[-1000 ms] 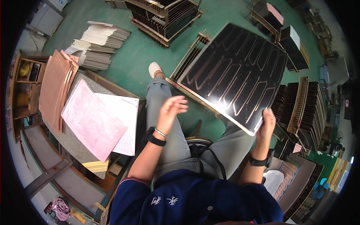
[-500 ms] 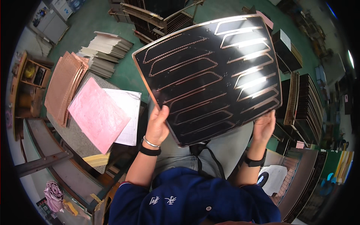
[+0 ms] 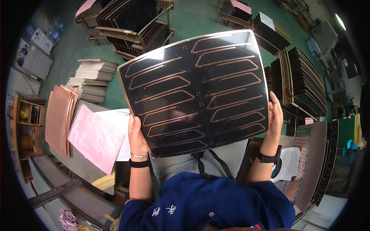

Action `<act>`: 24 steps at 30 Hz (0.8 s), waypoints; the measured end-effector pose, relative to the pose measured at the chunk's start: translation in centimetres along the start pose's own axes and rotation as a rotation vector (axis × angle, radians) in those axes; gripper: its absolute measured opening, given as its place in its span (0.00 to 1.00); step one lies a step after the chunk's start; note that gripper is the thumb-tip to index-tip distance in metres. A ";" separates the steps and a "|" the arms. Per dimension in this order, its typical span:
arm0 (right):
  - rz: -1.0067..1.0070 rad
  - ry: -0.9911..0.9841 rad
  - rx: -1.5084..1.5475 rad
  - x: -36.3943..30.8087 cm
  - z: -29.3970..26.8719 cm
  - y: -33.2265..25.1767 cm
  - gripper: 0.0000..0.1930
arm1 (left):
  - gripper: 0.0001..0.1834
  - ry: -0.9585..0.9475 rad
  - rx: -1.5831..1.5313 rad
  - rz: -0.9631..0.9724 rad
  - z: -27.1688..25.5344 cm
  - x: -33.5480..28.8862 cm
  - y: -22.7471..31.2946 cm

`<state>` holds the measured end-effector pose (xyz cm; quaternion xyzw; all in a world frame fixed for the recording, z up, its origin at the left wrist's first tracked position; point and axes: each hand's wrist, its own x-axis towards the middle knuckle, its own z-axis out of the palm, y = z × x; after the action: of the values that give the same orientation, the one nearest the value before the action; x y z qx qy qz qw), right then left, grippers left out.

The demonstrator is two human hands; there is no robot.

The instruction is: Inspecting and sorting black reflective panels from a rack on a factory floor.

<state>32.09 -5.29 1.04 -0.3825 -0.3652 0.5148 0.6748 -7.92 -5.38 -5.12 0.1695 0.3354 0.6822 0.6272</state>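
Observation:
A large black panel (image 3: 200,94) with rows of copper-coloured line patterns and a thin copper edge is held up in front of me, above my lap. My left hand (image 3: 137,133) grips its lower left edge, thumb showing on the face and fingers hidden behind. At the lower right edge my right hand (image 3: 274,115) supports the panel, its fingers along the side and partly behind it. The panel looks like a circuit board sheet. It is tilted, its far edge higher toward the right.
To my left, a pink sheet (image 3: 96,138) and a white paper (image 3: 122,115) lie on a grey table (image 3: 86,161), beside stacked copper-coloured sheets (image 3: 59,119). Racks of dark panels (image 3: 304,84) stand on the right, another rack (image 3: 131,23) ahead. Pale boards (image 3: 90,79) are piled on the floor.
The panel has shifted left and nearer to me, and the bright glare on its right half has mostly gone. Both hands still hold it; my right hand now sits higher along its side.

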 end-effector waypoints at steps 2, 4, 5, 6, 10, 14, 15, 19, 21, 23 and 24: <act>0.016 0.031 -0.025 -0.1 1.5 -0.7 0.24 | 0.18 -0.048 0.060 0.071 -0.6 0.3 0.2; 0.013 -0.011 -0.129 0.0 2.0 -1.1 0.22 | 0.17 -0.016 0.079 0.127 -0.8 0.3 0.3; -0.016 -0.021 -0.213 0.2 1.6 -1.1 0.21 | 0.14 -0.030 0.087 0.143 -1.1 0.2 0.4; -0.037 -0.031 -0.295 0.2 1.2 -1.0 0.20 | 0.13 -0.046 0.139 0.210 -1.6 0.4 0.4; -0.205 -0.053 -0.200 0.9 -1.1 -0.1 0.10 | 0.07 -0.091 0.136 0.313 -1.2 0.3 0.5; -0.371 -0.268 -0.096 3.1 -6.8 2.8 0.05 | 0.09 -0.379 0.347 0.535 0.1 0.9 -0.6; -0.311 -0.191 -0.054 2.3 -4.2 2.9 0.04 | 0.11 -0.290 0.362 0.504 1.0 0.5 -0.8; -0.084 -0.025 0.399 0.2 -0.3 3.1 0.09 | 0.14 -0.147 0.242 0.281 1.5 -0.3 0.0; 0.051 -0.036 0.526 -0.5 0.5 2.4 0.10 | 0.15 -0.116 0.226 0.136 1.2 -0.7 0.4; 0.255 -0.048 0.626 -0.1 1.4 1.6 0.12 | 0.14 -0.101 0.103 0.075 1.9 -1.0 0.9; 0.318 0.012 0.600 -0.1 1.3 1.4 0.13 | 0.13 -0.098 0.031 0.040 2.4 -1.0 1.0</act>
<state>30.40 -4.92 0.38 -0.2221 -0.1294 0.6959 0.6705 -6.91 -5.76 -2.52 0.2192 0.3113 0.6803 0.6263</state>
